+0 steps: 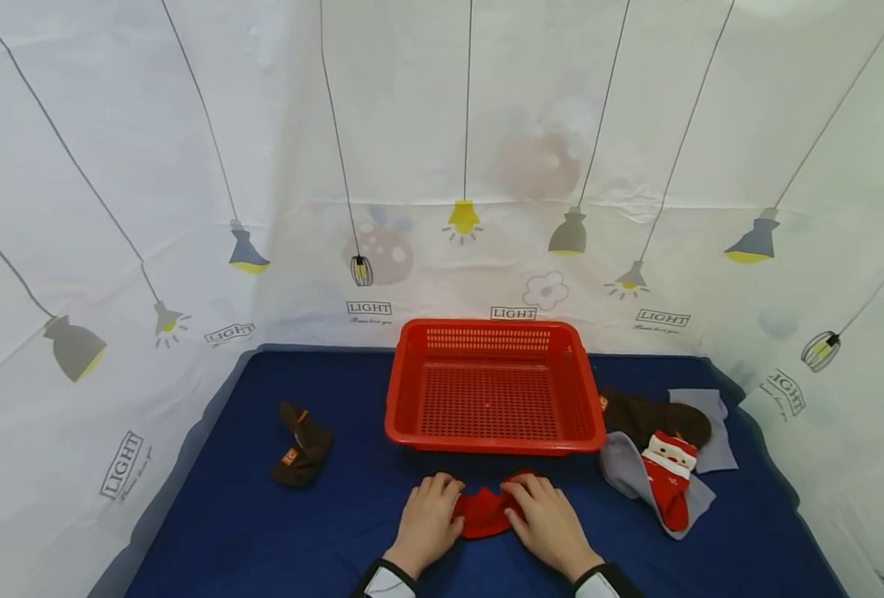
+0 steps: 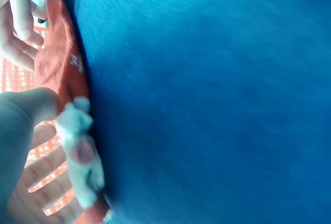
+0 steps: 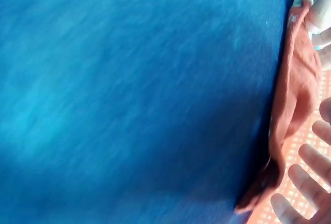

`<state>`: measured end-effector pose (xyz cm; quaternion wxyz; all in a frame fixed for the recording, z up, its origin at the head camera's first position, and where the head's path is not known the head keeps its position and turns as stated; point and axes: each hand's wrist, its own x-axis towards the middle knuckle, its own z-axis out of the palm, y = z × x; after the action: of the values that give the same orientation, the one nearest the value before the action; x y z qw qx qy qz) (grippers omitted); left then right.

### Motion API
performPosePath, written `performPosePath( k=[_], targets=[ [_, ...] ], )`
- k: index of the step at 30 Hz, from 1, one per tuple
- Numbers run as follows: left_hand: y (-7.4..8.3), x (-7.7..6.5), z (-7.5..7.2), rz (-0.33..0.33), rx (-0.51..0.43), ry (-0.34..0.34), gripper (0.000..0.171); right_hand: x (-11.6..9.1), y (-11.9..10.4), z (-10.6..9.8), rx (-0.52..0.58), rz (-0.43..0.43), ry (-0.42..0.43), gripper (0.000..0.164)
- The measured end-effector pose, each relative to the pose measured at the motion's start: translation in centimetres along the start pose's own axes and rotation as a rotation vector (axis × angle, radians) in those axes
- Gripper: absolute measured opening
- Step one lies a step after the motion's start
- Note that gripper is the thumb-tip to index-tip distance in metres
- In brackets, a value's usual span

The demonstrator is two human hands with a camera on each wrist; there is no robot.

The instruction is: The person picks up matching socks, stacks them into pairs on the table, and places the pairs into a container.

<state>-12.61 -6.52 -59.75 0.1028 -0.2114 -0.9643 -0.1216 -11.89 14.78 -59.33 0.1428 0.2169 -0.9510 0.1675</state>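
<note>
A red sock (image 1: 483,514) lies sideways on the blue cloth, between my two hands. In the left wrist view its white patterned part (image 2: 81,154) lies by my left hand (image 1: 427,519). That thumb (image 2: 39,102) touches the sock, with the other fingers spread along its far side. My right hand (image 1: 549,522) is over the sock's other end. In the right wrist view its fingers (image 3: 306,182) are spread and look slightly apart from the fabric. The part of the sock under each palm is hidden in the head view.
A red plastic basket (image 1: 487,440) stands just beyond the hands. At left lies a crumpled brown sock (image 1: 303,453). To the right are a brown sock (image 1: 640,415), grey socks (image 1: 625,465) and a red sock with a Santa face (image 1: 668,482), overlapping. A printed white curtain (image 1: 427,124) surrounds the table.
</note>
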Motion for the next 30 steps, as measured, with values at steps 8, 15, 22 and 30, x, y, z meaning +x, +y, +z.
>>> performPosePath(
  k=[8, 15, 22, 30],
  targets=[
    [-1.2, -1.5, -0.7, -0.072, -0.014, 0.020, 0.035, 1.2, -1.8, 0.8, 0.001, -0.098, -0.012, 0.035],
    [-2.4, -2.4, -1.4, -0.074, -0.011, 0.101, 0.032, 2.4, -3.4, 1.3, 0.003, -0.159, -0.069, 0.036],
    [-3.9, -3.2, -1.7, -0.119, -0.006, 0.104, 0.032, 3.2, -4.5, 1.9, 0.018, -0.218, -0.079, 0.036],
    [-4.5, -3.8, -1.8, -0.152, -0.024, 0.056, 0.029, 3.3, -5.2, 2.4, 0.005, -0.261, -0.122, 0.036]
  ],
)
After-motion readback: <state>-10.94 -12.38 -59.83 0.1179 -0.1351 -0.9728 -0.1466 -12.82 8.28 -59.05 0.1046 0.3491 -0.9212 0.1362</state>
